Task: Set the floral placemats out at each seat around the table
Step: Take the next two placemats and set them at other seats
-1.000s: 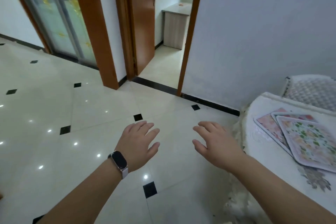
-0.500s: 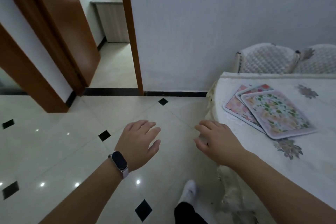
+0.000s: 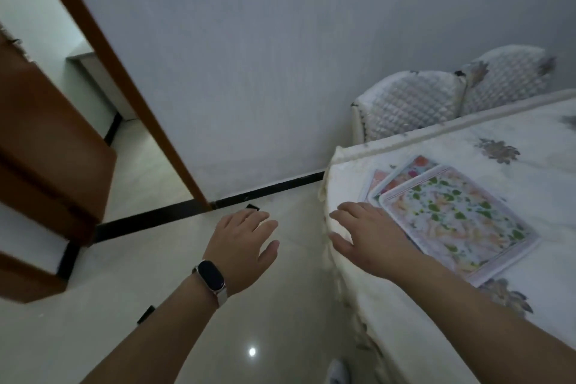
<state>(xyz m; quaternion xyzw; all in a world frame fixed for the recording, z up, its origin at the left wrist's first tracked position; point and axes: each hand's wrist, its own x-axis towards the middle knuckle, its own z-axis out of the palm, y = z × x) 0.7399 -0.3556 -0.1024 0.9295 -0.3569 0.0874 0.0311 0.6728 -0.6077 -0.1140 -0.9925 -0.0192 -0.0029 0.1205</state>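
Head-camera footage is filled mostly by a pale grey wall point(image 3: 280, 56), below which a glossy cream floor point(image 3: 156, 305) is spread. The right side is taken up by a table point(image 3: 536, 171) covered by a white cloth printed with grey flowers. A brown door point(image 3: 46, 140) is seen standing open at the left, with its brown door frame point(image 3: 126, 81) slanting across the picture beside it, and a black skirting strip point(image 3: 174, 215) is run along the foot of the wall. Two quilted white seat backs are seen beyond the table's far edge, the nearer chair back point(image 3: 414, 103) by the corner and the second chair back point(image 3: 511, 78) to its right.

The floral placemats point(image 3: 458, 221) are stacked on the table near its left corner. They are fanned so that the uppermost one, patterned with green leaves and pale blossoms, is almost fully shown, while corners of pinker ones are exposed beneath it on the far side.

The left hand point(image 3: 243, 246) is held palm down over the floor, left of the table, fingers extended and relaxed, nothing grasped. The right hand point(image 3: 371, 237) is stretched palm down over the table's edge, just beside the stack's near-left side, fingers loose and spread, nothing gripped. Whether the cloth is touched cannot be told. A dark-faced watch point(image 3: 212, 276) is worn on the left wrist. The white tip of a foot point(image 3: 338, 372) is cut off at the bottom edge.
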